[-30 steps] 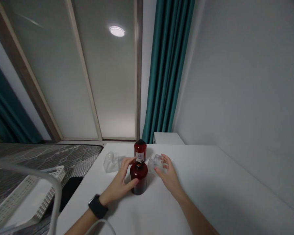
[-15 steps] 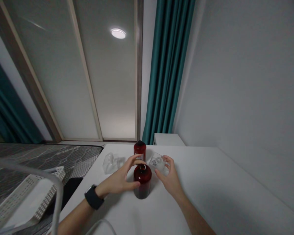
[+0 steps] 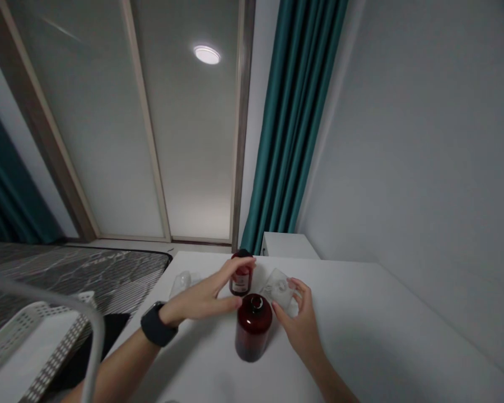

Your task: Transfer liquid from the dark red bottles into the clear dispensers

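Note:
A large dark red bottle (image 3: 252, 334) with an open neck stands upright on the white table (image 3: 353, 313). Behind it stands a smaller red bottle (image 3: 241, 281) with a dark top and a label. My left hand (image 3: 216, 291), with a dark watch on its wrist, reaches across beside the smaller bottle, fingers apart. To the right, my right hand (image 3: 297, 313) has its thumb and fingers around the near edge of a clear plastic piece (image 3: 278, 285). Another clear plastic piece (image 3: 180, 282) lies at the left, partly hidden by my left hand.
A white perforated basket (image 3: 63, 336) is at the lower left beside the table, behind a pale curved tube (image 3: 97, 336). A white cabinet (image 3: 289, 245) stands beyond the table's far edge, near a teal curtain (image 3: 292, 123). A wall runs along the right.
The view has shifted slightly. My left hand has moved from above the large bottle toward the smaller one behind it. My right hand remains at the clear piece.

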`<act>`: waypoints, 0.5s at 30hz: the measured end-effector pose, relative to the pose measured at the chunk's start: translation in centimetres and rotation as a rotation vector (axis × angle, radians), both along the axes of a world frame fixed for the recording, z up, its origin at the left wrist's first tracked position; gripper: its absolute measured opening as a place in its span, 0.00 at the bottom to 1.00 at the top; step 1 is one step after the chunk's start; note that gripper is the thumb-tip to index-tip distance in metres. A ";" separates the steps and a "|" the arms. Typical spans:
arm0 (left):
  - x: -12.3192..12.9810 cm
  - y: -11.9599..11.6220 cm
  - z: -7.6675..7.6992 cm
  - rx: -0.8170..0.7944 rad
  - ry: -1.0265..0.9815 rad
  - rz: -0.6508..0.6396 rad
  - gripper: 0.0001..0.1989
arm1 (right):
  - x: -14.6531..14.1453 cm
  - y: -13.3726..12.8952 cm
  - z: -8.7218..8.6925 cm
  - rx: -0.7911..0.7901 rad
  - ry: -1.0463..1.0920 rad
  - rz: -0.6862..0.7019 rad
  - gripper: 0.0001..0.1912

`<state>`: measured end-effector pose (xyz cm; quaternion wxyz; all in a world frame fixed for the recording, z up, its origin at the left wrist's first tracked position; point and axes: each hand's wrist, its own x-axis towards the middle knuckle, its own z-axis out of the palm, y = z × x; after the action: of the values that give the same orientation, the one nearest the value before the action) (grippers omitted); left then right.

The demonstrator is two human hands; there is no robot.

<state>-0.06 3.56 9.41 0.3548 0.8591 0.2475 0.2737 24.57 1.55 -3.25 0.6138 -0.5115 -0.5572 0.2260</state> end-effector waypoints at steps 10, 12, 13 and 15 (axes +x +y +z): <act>1.3 1.9 1.9 -0.091 0.022 0.231 0.26 | 0.2 1.8 6.2 0.096 -0.251 0.319 0.34; 1.4 2.0 2.4 -0.149 0.022 0.210 0.28 | 0.0 2.1 7.9 0.134 -0.323 0.365 0.34; 1.3 2.0 2.5 -0.178 0.021 0.193 0.29 | -0.2 2.3 8.6 0.170 -0.351 0.368 0.35; 1.2 2.1 2.5 -0.219 0.008 0.173 0.31 | -0.8 2.6 9.4 0.255 -0.409 0.366 0.35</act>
<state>1.10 5.71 11.88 0.4206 0.7916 0.3507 0.2710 23.82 4.10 6.19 0.4974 -0.3560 -0.7761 0.1534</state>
